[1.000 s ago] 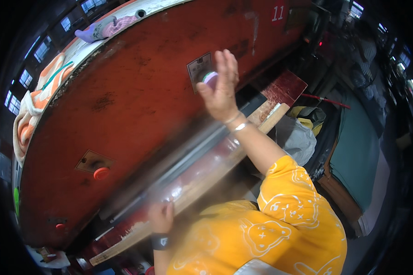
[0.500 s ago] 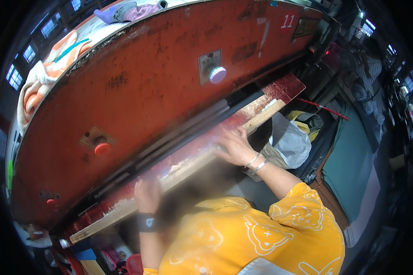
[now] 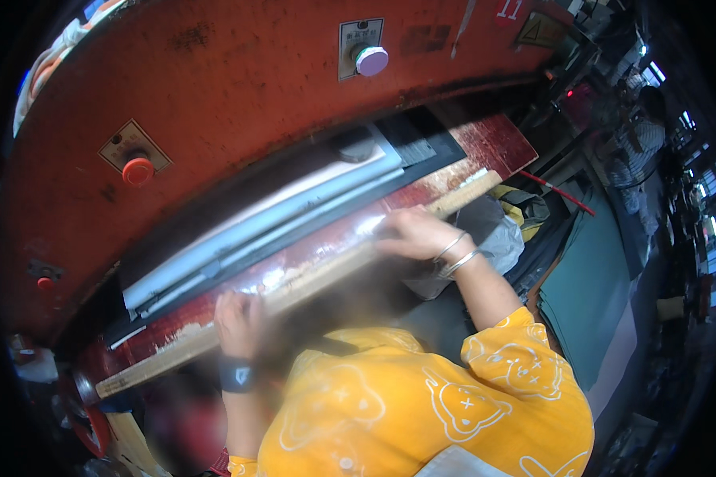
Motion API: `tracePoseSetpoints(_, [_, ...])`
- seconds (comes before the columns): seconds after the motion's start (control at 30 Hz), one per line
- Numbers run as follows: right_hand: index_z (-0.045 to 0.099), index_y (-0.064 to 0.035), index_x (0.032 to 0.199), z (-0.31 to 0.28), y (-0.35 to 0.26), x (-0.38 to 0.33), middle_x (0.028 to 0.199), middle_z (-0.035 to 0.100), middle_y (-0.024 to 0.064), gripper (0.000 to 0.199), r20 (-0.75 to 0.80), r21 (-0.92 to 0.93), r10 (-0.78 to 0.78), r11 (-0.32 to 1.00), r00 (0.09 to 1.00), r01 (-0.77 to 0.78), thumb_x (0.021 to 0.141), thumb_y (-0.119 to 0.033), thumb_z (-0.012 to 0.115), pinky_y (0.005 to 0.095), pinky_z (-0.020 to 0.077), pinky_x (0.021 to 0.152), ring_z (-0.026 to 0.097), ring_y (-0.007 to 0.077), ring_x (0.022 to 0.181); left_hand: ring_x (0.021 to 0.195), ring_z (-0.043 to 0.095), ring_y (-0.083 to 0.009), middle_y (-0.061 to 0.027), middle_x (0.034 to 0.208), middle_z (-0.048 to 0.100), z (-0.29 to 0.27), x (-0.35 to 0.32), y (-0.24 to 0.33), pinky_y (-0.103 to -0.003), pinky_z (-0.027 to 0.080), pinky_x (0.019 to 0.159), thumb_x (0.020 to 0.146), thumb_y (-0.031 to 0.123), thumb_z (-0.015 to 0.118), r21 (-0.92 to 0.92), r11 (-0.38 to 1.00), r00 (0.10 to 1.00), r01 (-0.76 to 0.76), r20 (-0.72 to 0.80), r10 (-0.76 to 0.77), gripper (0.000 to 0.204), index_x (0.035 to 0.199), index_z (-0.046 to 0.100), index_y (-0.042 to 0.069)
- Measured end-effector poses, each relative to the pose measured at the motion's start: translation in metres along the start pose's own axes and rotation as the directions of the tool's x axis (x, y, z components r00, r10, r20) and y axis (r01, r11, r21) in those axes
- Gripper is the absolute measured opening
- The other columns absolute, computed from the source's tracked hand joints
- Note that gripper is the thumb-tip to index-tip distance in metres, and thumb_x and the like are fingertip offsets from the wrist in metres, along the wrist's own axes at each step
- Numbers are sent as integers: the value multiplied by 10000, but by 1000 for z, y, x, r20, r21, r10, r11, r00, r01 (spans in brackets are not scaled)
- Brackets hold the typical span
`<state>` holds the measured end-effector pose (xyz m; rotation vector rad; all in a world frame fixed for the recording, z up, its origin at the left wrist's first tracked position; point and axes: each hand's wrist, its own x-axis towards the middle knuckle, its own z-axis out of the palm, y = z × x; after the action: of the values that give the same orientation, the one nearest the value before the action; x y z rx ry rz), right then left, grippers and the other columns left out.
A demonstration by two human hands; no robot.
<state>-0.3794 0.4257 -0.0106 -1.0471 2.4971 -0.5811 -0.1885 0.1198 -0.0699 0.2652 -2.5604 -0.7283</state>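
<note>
A dark red board (image 3: 485,139) with worn, pale patches slants across the middle under a large red machine. Along its near edge runs a light wooden strip (image 3: 318,280). My left hand (image 3: 238,322), with a black wristband, is curled over this strip left of centre, slightly blurred. To the right, my right hand (image 3: 417,233), with metal bangles at the wrist, bends its fingers over the same strip; the fingertips are partly hidden. Beyond both hands, a pale blue-white layered slab (image 3: 270,211) lies on a black sheet (image 3: 441,151) on the board.
The machine's red front (image 3: 246,87) carries a red button (image 3: 137,172) and a pale button (image 3: 371,60). Right of my arm are a grey bag (image 3: 493,230), a red rod (image 3: 560,193) and stacked green sheets (image 3: 592,294). A person in stripes (image 3: 642,139) is at far right.
The machine's front sits higher in view, and far more of the pale slab and black sheet shows between it and my hands. Both hands stay at the wooden strip.
</note>
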Motion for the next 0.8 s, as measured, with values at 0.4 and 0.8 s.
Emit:
tracePoseSetpoints(0.4, [570, -58, 1251, 37, -41, 110, 1350, 463, 265, 563, -601, -101, 101, 974, 793, -201, 742, -257, 702, 422, 390, 1028, 494, 404, 1197, 1005, 569, -363, -143, 1115, 606, -13, 51, -19, -422, 443, 843, 708, 102, 723, -96, 947, 930, -306, 183, 319, 384, 1077, 624, 58])
tracePoseSetpoints(0.8, [640, -15, 1147, 17, 63, 42, 1231, 593, 164, 382, -710, 71, 256, 953, 656, -296, 795, -159, 677, 304, 411, 983, 570, 219, 1114, 1079, 572, -346, -117, 1192, 626, -15, 32, -34, -400, 435, 884, 726, -5, 664, 63, 956, 930, -286, 258, 261, 379, 1096, 668, 73])
